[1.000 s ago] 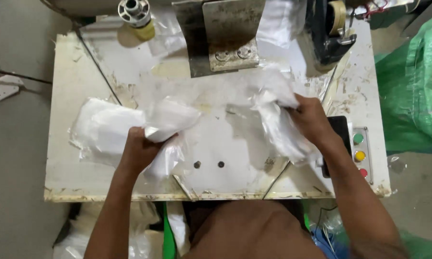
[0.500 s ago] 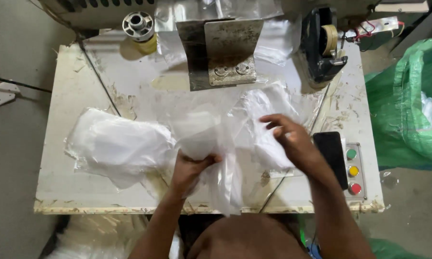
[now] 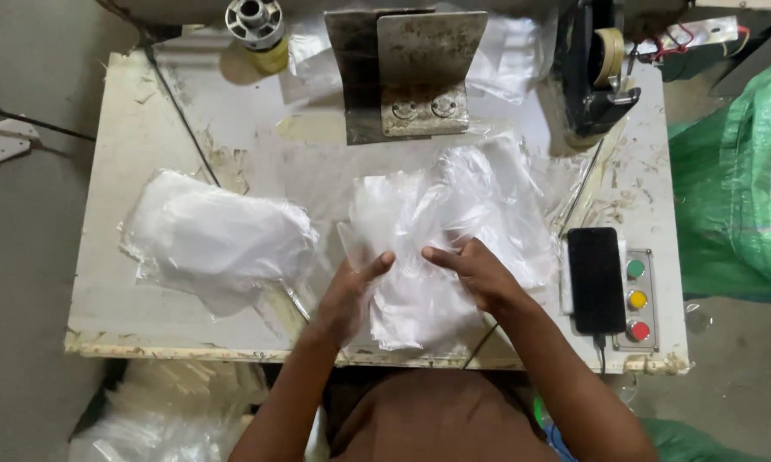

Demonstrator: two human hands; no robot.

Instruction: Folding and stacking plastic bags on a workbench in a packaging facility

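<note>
Both hands (image 3: pixel 419 278) on clear plastic bags (image 3: pixel 454 214)

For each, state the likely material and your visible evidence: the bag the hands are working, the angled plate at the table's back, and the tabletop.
Bag under the left hand and right hand: thin clear plastic film, glossy and crinkled. Angled plate: apparently bare metal, grey, scuffed, bolted. Tabletop: white-painted, chipped at the edges; what lies underneath is unclear.

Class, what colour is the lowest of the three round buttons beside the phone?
Red: the lowest button sits below a yellow one and a green one, right of the black phone. Head view.
</note>
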